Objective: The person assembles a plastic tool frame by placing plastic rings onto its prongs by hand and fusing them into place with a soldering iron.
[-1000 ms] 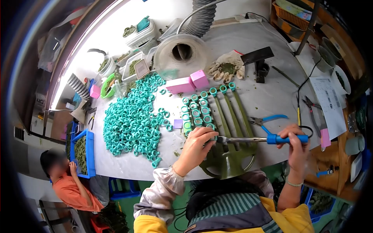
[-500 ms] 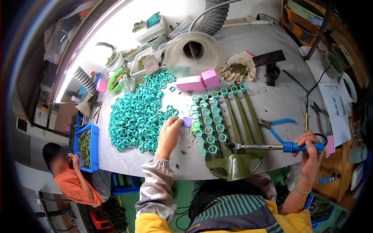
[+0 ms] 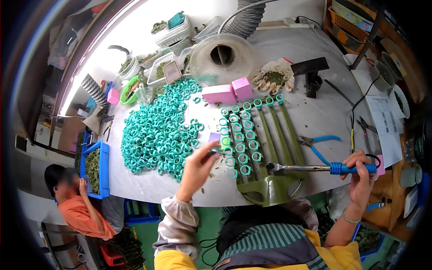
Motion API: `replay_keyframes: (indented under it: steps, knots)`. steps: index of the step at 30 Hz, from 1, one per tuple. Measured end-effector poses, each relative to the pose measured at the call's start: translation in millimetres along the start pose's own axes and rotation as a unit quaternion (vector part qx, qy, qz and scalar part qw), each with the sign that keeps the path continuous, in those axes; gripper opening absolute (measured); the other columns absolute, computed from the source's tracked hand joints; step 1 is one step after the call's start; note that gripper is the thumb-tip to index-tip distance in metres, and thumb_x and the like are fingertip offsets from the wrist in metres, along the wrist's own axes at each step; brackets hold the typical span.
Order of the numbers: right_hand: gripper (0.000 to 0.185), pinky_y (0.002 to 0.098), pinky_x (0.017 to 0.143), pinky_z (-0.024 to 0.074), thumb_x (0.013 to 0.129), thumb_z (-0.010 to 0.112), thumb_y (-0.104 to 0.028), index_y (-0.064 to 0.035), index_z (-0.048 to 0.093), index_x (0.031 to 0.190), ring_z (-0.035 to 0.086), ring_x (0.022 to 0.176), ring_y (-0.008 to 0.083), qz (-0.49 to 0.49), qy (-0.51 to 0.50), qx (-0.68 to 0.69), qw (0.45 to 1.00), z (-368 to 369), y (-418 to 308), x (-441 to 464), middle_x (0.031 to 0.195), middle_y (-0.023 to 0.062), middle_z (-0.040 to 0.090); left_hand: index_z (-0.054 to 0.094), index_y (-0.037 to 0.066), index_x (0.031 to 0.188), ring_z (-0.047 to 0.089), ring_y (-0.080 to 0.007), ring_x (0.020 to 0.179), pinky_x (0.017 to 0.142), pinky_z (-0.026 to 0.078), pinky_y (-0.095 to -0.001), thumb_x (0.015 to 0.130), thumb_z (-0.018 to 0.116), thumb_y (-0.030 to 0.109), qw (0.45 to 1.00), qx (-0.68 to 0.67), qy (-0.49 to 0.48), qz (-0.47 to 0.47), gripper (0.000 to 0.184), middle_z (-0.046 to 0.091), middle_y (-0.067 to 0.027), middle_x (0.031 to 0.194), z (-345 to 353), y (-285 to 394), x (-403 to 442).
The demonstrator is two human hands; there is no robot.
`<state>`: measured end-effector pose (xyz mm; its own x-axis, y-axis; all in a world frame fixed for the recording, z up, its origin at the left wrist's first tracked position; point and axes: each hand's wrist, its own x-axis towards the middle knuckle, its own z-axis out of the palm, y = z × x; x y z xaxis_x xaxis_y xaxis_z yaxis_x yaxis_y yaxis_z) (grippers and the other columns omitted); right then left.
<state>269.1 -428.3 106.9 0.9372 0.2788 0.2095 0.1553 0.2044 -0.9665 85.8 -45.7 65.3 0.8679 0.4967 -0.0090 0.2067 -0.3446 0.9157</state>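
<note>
My left hand (image 3: 196, 173) is at the left side of an olive-green frame (image 3: 272, 191), thumb and fingers pinched on a small teal ring (image 3: 218, 150). The frame has several long parallel bars. Teal rings (image 3: 240, 147) stand in rows along its left bars, with a few more at the far bar ends. In my right hand (image 3: 359, 175) is the blue handle of a soldering iron (image 3: 310, 168). Its metal shaft points left, and the darkened tip lies over the near part of the frame's bars. A large heap of teal rings (image 3: 155, 135) spreads left of my left hand.
Pink blocks (image 3: 219, 94) and a soiled glove (image 3: 273, 77) lie behind the frame. Blue-handled cutters (image 3: 320, 143) and black pliers (image 3: 366, 135) are at the right. A clear funnel hood (image 3: 222, 60) stands behind. At far left, a person in orange (image 3: 83, 211) sits by a blue crate (image 3: 104, 171).
My left hand has moved from the edge of the ring heap rightward to the frame's left row, with a ring at its fingertips. My right hand and the iron have hardly moved.
</note>
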Motion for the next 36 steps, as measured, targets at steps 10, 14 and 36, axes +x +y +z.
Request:
replay_keyframes:
  steps: [10,14,36]
  knots:
    - [0.022,0.0289,0.055,0.0542,0.095,0.055,-0.012,0.0043,0.065,0.085,0.064,0.064,0.0195,0.014,-0.049,0.032,0.998,-4,7,0,0.087,0.0141,0.063,0.069,0.006,0.121,0.057,-0.0313,0.112,0.098,0.048,-0.0427,0.085,0.071,0.002,0.943,0.207,-0.092,0.245,0.036,0.066,-0.0089,0.120,69,44,-19]
    - [0.020,0.0303,0.057,0.0567,0.095,0.057,-0.011,0.0054,0.067,0.089,0.065,0.066,0.0209,0.031,-0.068,0.069,0.995,2,16,2,0.089,0.0153,0.064,0.070,0.005,0.120,0.058,-0.0306,0.110,0.097,0.049,-0.0417,0.086,0.071,0.003,0.932,0.224,-0.106,0.264,0.034,0.067,-0.0084,0.121,77,43,-17]
    - [0.023,0.0253,0.047,0.0508,0.091,0.059,-0.017,0.0014,0.063,0.079,0.058,0.057,0.0156,0.007,0.034,0.012,0.999,-6,-3,11,0.081,0.0102,0.058,0.065,0.005,0.111,0.060,-0.0367,0.098,0.086,0.050,-0.0456,0.086,0.071,0.010,0.886,0.443,0.071,0.118,0.027,0.062,-0.0157,0.108,-33,-60,56]
